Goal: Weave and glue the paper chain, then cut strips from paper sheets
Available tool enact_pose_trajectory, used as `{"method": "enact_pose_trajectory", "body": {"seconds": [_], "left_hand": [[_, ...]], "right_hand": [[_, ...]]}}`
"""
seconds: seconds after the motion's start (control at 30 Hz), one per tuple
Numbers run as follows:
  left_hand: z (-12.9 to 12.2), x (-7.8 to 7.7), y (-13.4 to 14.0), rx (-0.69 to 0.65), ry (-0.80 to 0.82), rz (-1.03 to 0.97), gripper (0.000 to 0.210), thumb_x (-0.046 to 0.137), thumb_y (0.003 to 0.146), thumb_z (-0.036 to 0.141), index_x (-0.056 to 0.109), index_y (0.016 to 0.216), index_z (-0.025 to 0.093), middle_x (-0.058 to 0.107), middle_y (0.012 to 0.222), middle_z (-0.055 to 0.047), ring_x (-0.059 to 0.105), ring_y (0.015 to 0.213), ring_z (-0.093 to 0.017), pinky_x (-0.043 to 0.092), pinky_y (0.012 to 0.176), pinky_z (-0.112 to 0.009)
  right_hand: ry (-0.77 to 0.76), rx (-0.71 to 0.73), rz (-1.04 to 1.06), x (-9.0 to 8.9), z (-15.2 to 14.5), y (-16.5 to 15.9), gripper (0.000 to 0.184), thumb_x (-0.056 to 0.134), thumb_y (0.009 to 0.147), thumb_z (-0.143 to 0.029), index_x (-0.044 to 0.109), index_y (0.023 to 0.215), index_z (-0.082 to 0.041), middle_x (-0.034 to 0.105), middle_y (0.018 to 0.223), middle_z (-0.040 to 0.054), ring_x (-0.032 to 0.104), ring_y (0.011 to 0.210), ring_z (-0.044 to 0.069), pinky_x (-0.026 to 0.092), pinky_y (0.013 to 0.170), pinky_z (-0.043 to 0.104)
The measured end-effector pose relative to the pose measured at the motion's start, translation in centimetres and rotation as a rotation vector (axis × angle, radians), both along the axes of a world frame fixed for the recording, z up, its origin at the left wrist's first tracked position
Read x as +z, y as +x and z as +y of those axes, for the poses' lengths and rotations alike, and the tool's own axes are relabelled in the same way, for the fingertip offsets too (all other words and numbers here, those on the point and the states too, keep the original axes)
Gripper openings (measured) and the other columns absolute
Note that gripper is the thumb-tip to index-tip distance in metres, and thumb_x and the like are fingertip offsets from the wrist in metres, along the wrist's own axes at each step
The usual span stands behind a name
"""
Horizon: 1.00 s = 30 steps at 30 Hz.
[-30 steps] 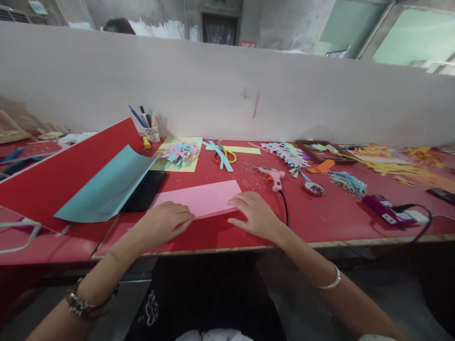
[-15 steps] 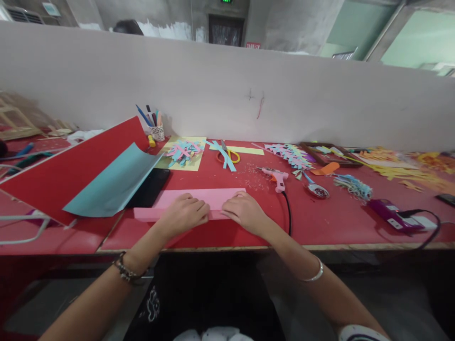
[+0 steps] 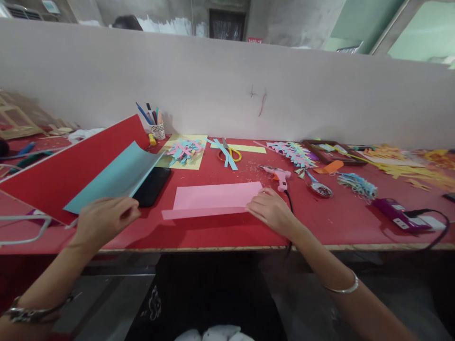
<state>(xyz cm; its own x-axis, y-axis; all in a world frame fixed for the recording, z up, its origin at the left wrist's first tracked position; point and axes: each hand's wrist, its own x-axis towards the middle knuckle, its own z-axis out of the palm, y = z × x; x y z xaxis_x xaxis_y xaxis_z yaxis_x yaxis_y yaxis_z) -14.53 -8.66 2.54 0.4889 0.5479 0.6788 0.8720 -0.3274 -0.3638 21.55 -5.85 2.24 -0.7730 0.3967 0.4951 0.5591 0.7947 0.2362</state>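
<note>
Pink paper point(image 3: 216, 200), folded into a long band, lies flat on the red tabletop point(image 3: 320, 222) in front of the person. The right hand point(image 3: 272, 211) rests on the tabletop at the band's right end, fingers point(image 3: 256, 206) bent and touching its edge, pressing rather than gripping. The left hand point(image 3: 104, 219) hangs off to the left, well apart from the pink paper, near the lower corner of a blue sheet point(image 3: 115, 180); its fingers curl loosely and I cannot tell whether they hold anything. The blue sheet lies over a large red sheet point(image 3: 64, 170), and a black tablet point(image 3: 152, 185) shows beneath its right corner.

Behind the pink paper, a yellow sheet point(image 3: 194, 163) carries a heap of pink and blue strips point(image 3: 184, 150), and scissors with yellow handles point(image 3: 229, 152) lie just beside it. A pink glue gun point(image 3: 280, 176) sits near the right hand, its black cord running to the tabletop's front edge. A cup of pens point(image 3: 155, 127) stands against the white partition point(image 3: 227, 85).
</note>
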Motion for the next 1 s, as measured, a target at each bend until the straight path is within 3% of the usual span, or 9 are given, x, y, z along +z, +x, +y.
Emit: {"method": "enact_pose_trajectory", "body": {"seconds": [0.1, 0.17, 0.23, 0.33, 0.43, 0.63, 0.83, 1.0], "left_hand": [[-0.3, 0.6, 2.0, -0.064, -0.045, -0.120, 0.021, 0.039, 0.087, 0.017, 0.056, 0.074, 0.020, 0.066, 0.063, 0.004, 0.058, 0.060, -0.011, 0.042, 0.060, -0.023], [-0.2, 0.3, 4.5, -0.221, -0.246, -0.017, 0.022, 0.038, 0.088, 0.027, 0.059, 0.090, 0.019, 0.069, 0.080, -0.001, 0.062, 0.073, -0.014, 0.045, 0.066, -0.025], [0.2, -0.5, 7.2, -0.287, -0.355, 0.033, 0.027, 0.044, 0.086, 0.035, 0.058, 0.101, 0.018, 0.068, 0.092, -0.005, 0.062, 0.084, -0.017, 0.046, 0.070, -0.028], [0.9, -2.2, 10.4, -0.358, -0.449, 0.072, 0.016, 0.054, 0.081, 0.027, 0.061, 0.095, 0.020, 0.069, 0.085, -0.001, 0.063, 0.076, -0.015, 0.044, 0.065, -0.026], [1.7, -3.0, 12.0, -0.363, -0.453, 0.109, 0.009, 0.055, 0.080, 0.017, 0.062, 0.074, 0.019, 0.066, 0.065, 0.002, 0.061, 0.060, -0.013, 0.040, 0.057, -0.026], [2.4, -1.7, 11.4, -0.463, -0.325, 0.077, 0.025, 0.045, 0.085, 0.010, 0.060, 0.066, 0.019, 0.063, 0.058, 0.003, 0.057, 0.054, -0.012, 0.037, 0.059, -0.026], [2.3, -1.2, 8.9, -0.496, -0.254, 0.074, 0.034, 0.034, 0.091, 0.016, 0.063, 0.072, 0.020, 0.066, 0.064, 0.002, 0.057, 0.056, -0.011, 0.036, 0.059, -0.026], [2.2, -0.8, 7.8, -0.439, -0.311, 0.111, 0.040, 0.029, 0.092, 0.015, 0.065, 0.077, 0.024, 0.068, 0.069, 0.003, 0.059, 0.064, -0.009, 0.037, 0.065, -0.025]], "right_hand": [[0.096, 0.015, -0.048, -0.6, -0.4, -0.8, 0.031, 0.035, 0.091, -0.013, 0.061, 0.076, -0.017, 0.065, 0.075, 0.0034, 0.053, 0.072, 0.014, 0.033, 0.079, 0.027], [0.029, 0.011, -0.069, -1.2, -0.5, -1.4, 0.020, 0.043, 0.087, -0.015, 0.062, 0.080, -0.017, 0.065, 0.082, 0.0047, 0.053, 0.076, 0.015, 0.034, 0.078, 0.027], [-0.067, -0.014, -0.087, -1.8, -0.6, -2.0, 0.012, 0.051, 0.084, -0.021, 0.062, 0.085, -0.016, 0.064, 0.086, 0.0060, 0.054, 0.080, 0.016, 0.036, 0.077, 0.028], [-0.105, -0.057, -0.117, -2.5, -0.8, -3.2, 0.011, 0.051, 0.083, -0.021, 0.061, 0.084, -0.017, 0.063, 0.081, 0.0044, 0.054, 0.075, 0.016, 0.036, 0.078, 0.029], [-0.018, -0.072, -0.085, -3.0, -0.7, -4.9, 0.017, 0.046, 0.084, -0.014, 0.060, 0.074, -0.018, 0.061, 0.068, 0.0010, 0.052, 0.066, 0.014, 0.034, 0.080, 0.029], [0.144, 0.018, 0.087, -2.6, 0.5, -6.0, 0.025, 0.042, 0.081, -0.014, 0.054, 0.060, -0.020, 0.055, 0.051, -0.0045, 0.044, 0.053, 0.011, 0.028, 0.086, 0.031], [0.163, 0.039, 0.136, -1.5, 0.8, -3.6, 0.027, 0.039, 0.078, -0.010, 0.050, 0.054, -0.019, 0.053, 0.048, -0.0058, 0.038, 0.049, 0.009, 0.030, 0.081, 0.027], [0.149, -0.023, 0.087, -1.2, 0.7, -1.7, 0.030, 0.038, 0.079, -0.011, 0.049, 0.053, -0.020, 0.053, 0.048, -0.0058, 0.038, 0.049, 0.009, 0.029, 0.082, 0.028]]}}
